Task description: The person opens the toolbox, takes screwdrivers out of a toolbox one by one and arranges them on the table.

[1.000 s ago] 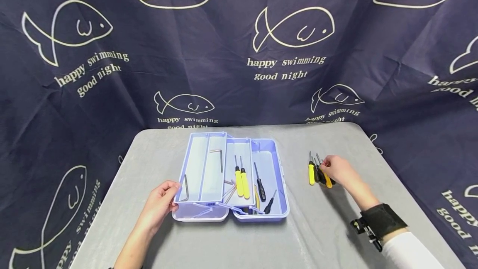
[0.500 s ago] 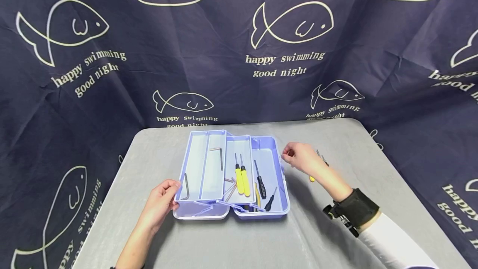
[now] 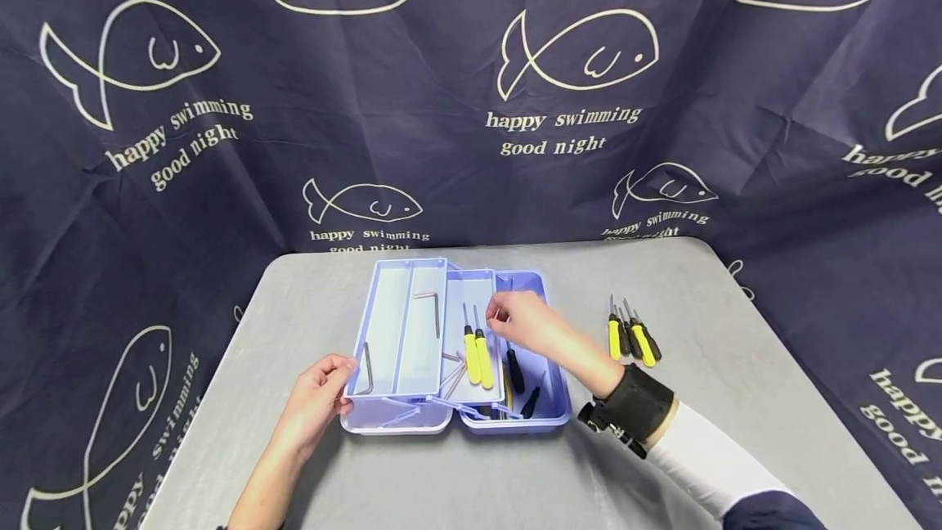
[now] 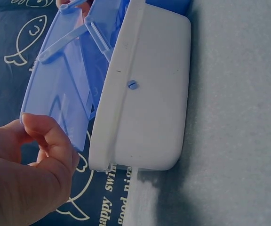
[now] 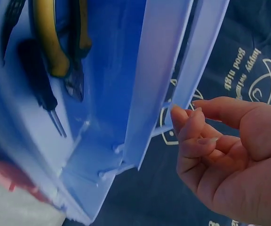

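Note:
My left hand (image 3: 312,403) pinches the front left corner of the upper tray (image 3: 386,309) of a blue cantilever toolbox, thumb and fingers at its edge. My right hand (image 3: 526,321) hovers over the right edge of the middle tray (image 3: 458,293), fingers loosely curled, with nothing seen in them. In the right wrist view its fingertips overlap a tray edge. Two yellow-handled screwdrivers (image 3: 472,357) and a few hex keys lie in the middle tray. The upper tray holds two L-shaped hex keys (image 3: 437,319). Black screwdrivers (image 3: 516,370) and yellow-handled pliers (image 5: 51,42) lie in the toolbox base (image 3: 562,399).
To the right on the grey-covered table (image 3: 662,424) lies a cluster of several yellow and black screwdrivers (image 3: 614,339). A dark blue fish-print curtain (image 3: 456,121) hangs behind and beside the table.
My right hand has moved left from the screwdriver cluster to above the toolbox, leaving the cluster on the table. My left hand has kept its hold on the upper tray.

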Tool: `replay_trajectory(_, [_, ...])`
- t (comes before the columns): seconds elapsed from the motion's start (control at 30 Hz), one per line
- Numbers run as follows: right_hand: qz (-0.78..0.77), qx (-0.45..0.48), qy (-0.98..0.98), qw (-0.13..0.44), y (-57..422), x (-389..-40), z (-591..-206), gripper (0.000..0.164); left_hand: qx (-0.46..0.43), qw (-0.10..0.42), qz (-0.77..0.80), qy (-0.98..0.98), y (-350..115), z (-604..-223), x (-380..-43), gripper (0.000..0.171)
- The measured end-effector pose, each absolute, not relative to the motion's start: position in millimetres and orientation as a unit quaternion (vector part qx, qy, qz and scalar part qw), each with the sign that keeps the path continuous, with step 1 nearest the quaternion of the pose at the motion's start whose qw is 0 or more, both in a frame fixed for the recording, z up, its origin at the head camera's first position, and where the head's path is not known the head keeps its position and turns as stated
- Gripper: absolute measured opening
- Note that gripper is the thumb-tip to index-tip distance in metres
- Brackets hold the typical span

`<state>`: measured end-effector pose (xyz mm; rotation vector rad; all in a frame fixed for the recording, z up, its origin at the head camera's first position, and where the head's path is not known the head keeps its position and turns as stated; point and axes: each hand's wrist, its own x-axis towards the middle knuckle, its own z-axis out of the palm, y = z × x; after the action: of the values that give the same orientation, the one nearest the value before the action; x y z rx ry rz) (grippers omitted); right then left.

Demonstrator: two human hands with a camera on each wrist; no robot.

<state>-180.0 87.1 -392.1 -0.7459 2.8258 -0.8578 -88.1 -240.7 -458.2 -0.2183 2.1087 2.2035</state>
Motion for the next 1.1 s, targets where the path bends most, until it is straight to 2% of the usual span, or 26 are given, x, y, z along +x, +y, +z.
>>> replay_trajectory(0.6, [-0.221, -0.278, 0.928, 0.114, 64.6, -166.0, -405.5, 0.015, -0.074, 0.05, 0.714, 0.694, -239.7, -460.4, -86.3, 0.014])
replay_trajectory(0.9, [-0.211, -0.28, 0.927, 0.13, 59.3, -168.6, -405.8, 0.011, -0.074, 0.047, 0.717, 0.692, -242.0, -460.5, -86.6, 0.013])
replay_trajectory(1.1, [-0.2, -0.292, 0.928, 0.114, 57.0, -168.8, -405.0, 0.006, -0.077, 0.041, 0.717, 0.692, -241.9, -461.4, -87.2, 0.014])
